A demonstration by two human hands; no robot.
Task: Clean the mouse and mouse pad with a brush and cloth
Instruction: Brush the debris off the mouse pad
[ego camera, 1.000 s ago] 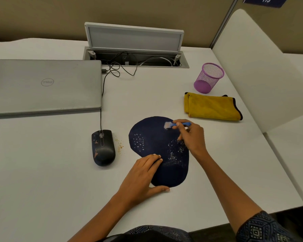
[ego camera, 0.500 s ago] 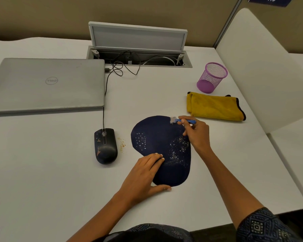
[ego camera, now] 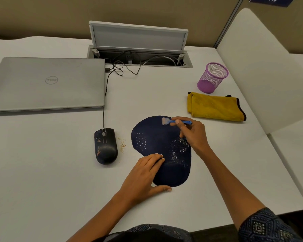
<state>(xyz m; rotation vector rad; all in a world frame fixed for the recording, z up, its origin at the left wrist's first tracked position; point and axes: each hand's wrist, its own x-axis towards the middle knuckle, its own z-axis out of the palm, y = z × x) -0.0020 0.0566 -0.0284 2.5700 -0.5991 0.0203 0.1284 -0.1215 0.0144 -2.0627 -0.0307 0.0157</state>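
Your right hand (ego camera: 193, 133) pinches brush (ego camera: 175, 121); bristles now at mouse pad (ego camera: 157, 144) far edge, swept up from mid-pad a second ago. Left hand (ego camera: 143, 175) flat, fingers straight, pins near edge. White specks remain on pad right half. Mouse (ego camera: 105, 146), crumbs (ego camera: 122, 144) beside it, cloth (ego camera: 214, 107) on worktop (ego camera: 42, 172): untouched.

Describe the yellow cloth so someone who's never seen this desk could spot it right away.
Start at the white desk and look to its right side, where a purple mesh cup stands. The yellow cloth lies folded flat just in front of that cup, beyond the dark mouse pad. It is the only yellow thing there, with a dark trim edge.
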